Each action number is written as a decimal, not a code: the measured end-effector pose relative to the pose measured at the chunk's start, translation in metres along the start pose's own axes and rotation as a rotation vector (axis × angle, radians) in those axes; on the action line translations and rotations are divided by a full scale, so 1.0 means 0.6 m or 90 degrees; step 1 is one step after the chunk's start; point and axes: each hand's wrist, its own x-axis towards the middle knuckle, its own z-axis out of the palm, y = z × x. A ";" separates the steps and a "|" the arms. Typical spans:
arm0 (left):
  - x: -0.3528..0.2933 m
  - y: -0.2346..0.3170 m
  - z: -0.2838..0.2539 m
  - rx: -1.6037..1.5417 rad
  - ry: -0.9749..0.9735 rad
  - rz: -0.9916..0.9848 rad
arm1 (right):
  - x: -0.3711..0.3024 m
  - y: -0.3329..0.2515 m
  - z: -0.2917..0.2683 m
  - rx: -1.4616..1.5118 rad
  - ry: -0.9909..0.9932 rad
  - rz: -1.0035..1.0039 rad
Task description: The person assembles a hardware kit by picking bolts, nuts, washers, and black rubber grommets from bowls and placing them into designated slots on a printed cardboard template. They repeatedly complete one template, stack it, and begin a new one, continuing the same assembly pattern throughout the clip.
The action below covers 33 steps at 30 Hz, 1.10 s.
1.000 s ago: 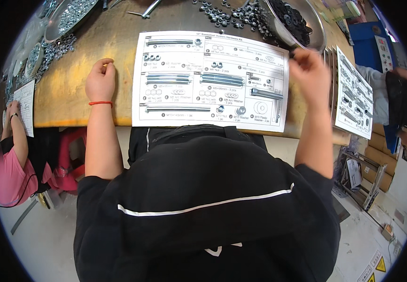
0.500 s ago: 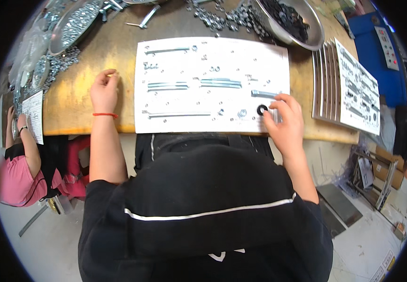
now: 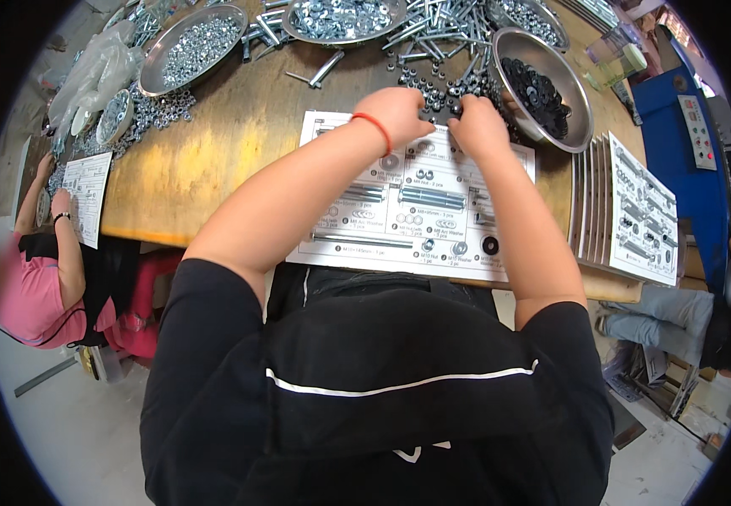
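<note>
A white printed sheet lies before me at the table's near edge. Long bolts, nuts, washers and a black ring show on it; I cannot tell which are printed and which are real. Both my arms stretch across it. At its far edge my left hand, a red cord round the wrist, has its fingers curled beside loose nuts. Just right of it, my right hand reaches down to the same nuts with fingers bent together. Whatever the fingertips hold is hidden.
Black washers fill a steel bowl right of my hands. Beyond are a tray of nuts, a dish of washers and heaped bolts. Upright printed boards stand right. A co-worker in pink works at left.
Both hands have moved forward to the loose nuts: the left from the bare table left of the sheet, the right from beside the black ring. The view has shifted, showing more of the table's far side.
</note>
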 end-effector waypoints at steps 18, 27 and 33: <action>0.069 -0.043 0.027 -0.010 0.027 -0.004 | 0.037 0.004 0.010 0.177 -0.034 -0.084; 0.065 -0.050 -0.019 -0.003 0.046 -0.021 | 0.024 0.024 0.011 0.101 0.021 -0.085; 0.062 -0.064 -0.011 0.063 -0.058 -0.048 | 0.030 0.002 0.009 0.160 0.042 -0.127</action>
